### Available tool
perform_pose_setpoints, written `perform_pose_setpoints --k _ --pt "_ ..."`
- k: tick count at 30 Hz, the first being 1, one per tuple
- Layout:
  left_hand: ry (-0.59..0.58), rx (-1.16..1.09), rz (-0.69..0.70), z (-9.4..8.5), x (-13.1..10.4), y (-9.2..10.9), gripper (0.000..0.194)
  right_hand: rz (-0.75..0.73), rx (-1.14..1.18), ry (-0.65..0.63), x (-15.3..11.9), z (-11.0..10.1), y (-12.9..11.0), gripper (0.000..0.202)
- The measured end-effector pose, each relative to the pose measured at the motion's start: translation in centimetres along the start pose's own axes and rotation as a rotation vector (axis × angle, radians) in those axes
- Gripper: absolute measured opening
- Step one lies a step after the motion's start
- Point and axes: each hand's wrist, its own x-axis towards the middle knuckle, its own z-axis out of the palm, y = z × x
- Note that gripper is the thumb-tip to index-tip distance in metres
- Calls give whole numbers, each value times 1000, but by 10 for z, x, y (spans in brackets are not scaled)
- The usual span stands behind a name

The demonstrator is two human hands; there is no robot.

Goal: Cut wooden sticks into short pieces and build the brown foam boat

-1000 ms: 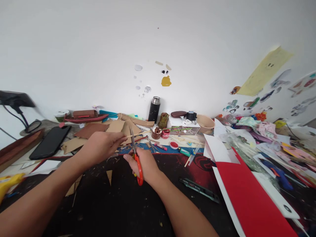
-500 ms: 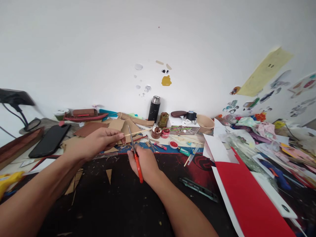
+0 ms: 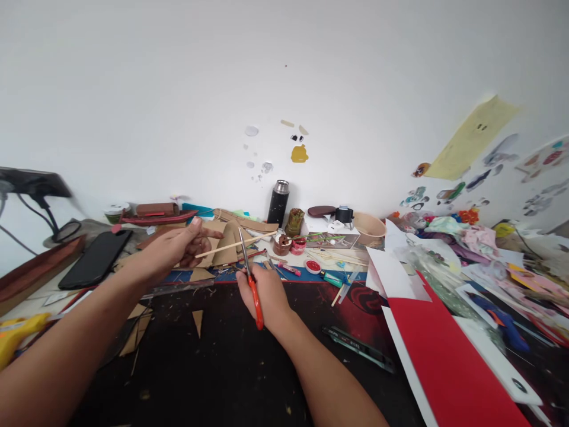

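My left hand [image 3: 186, 244] holds a thin wooden stick [image 3: 222, 247] near its left end, with the thumb raised and one finger stretched out above it. How the other fingers grip it is partly hidden. From there the stick slants up to the right. A pair of scissors [image 3: 254, 299] with red-orange handles is in my right hand [image 3: 269, 293], blades pointing up. The stick passes by the blades; whether they touch it I cannot tell. Behind the hands lie pieces of brown cardboard [image 3: 230, 240].
A black flask [image 3: 278, 204] stands by the wall, near open paint jars [image 3: 282, 244]. At the right lie a green and black cutter knife [image 3: 358, 349] and red card [image 3: 444, 350]. A phone [image 3: 95, 261] and a yellow glue gun [image 3: 20, 335] are at the left.
My left hand has shifted left and spread its thumb and finger, showing more of the stick. The scissors remain in my right hand. The view has tilted slightly up.
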Motion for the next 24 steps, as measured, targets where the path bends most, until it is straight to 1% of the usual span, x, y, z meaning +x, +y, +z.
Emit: perform_pose_setpoints --k 3,5,7,9,11,14,17,18,22,24 --pt "-34 -119 -78 -9 0 -4 83 2 -21 19 1 0 1 22" --pt "-81 -106 -56 -15 -2 -6 78 -3 -25 22 1 0 2 23" --pt "-172 -13 -16 -20 -3 -6 70 -7 -20 23 1 0 2 22" --pt "-265 127 25 -24 -3 -5 58 -6 -16 23 1 0 2 21" --pt "-307 233 47 -26 -3 -3 50 1 -14 23 1 0 2 20" --pt "-262 283 59 -24 -1 1 48 11 -2 20 1 1 2 20" --pt "-167 270 64 -20 -2 5 52 6 10 21 2 2 3 19" --pt "-152 261 62 -18 -2 6 55 3 10 23 2 3 3 19" --pt "-204 228 46 -15 -3 5 60 0 13 33 3 4 5 19" --pt "-172 176 27 -15 -2 1 64 0 18 42 2 5 6 18"
